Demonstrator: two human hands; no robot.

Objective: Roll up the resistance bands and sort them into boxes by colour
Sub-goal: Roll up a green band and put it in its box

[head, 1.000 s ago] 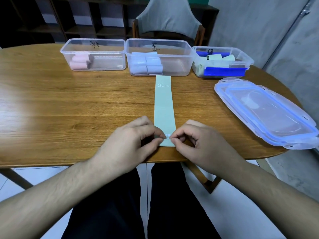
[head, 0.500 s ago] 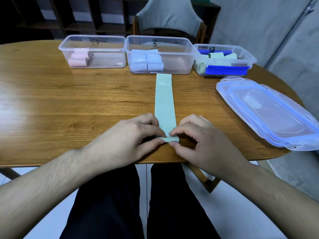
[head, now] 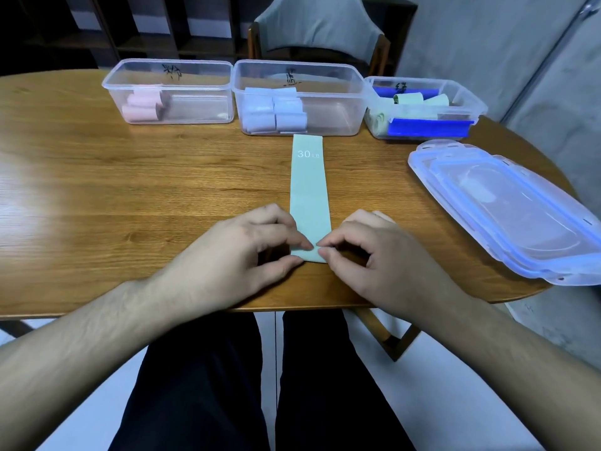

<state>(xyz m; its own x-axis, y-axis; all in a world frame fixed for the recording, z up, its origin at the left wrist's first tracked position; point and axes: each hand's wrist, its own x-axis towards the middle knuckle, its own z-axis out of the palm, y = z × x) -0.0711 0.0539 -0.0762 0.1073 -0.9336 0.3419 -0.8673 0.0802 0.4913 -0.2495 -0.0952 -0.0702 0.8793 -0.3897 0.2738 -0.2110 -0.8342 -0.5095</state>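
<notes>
Wooden counter [head: 97,196] with three clear boxes along the far side: pink rolls in the left box [head: 169,89], pale blue in the middle box [head: 299,96], green in the right box [head: 426,109], plus lids [head: 507,203] on the right. Since a second ago the near end of the green band [head: 309,196] has gone from flat to a small fold, so the roll's properly started now. Both the left hand [head: 240,255] and right hand [head: 374,255] have fingertips pinching that near edge. Most of the band is lying flat, so lots of rolling left before it goes in the green box.
</notes>
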